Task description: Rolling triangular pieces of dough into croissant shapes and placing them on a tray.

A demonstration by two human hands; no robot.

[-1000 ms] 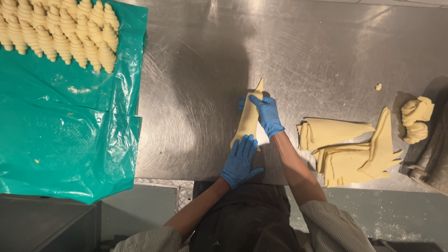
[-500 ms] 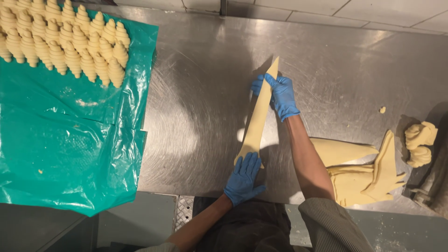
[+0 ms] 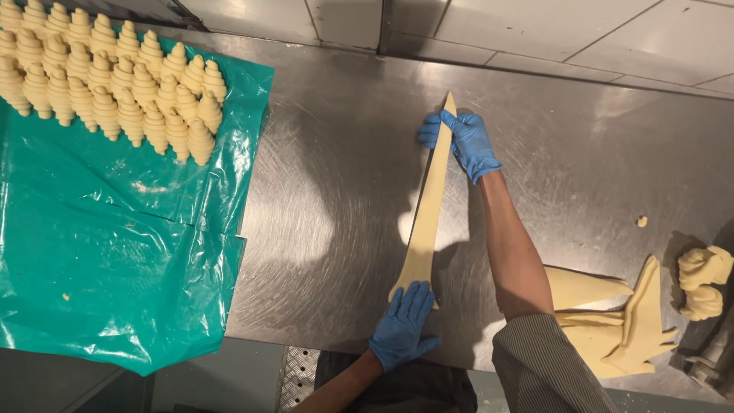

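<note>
A long thin triangle of pale dough (image 3: 428,210) lies stretched on the steel worktop (image 3: 336,199), its narrow tip pointing away from me. My right hand (image 3: 462,141), in a blue glove, pinches the dough near the far tip. The blue-gloved fingers of my left hand (image 3: 404,325) press flat on the wide near end by the counter's front edge.
A green plastic sheet (image 3: 107,252) covers the left of the counter, with several rows of shaped raw croissants (image 3: 107,84) at its far end. A pile of cut dough triangles (image 3: 612,321) and scraps of dough (image 3: 702,281) lie at the right. A tiled wall (image 3: 535,30) is behind.
The dough triangle has been pulled much longer. My right hand moved away from me with the tip while the left hand stayed on the wide end.
</note>
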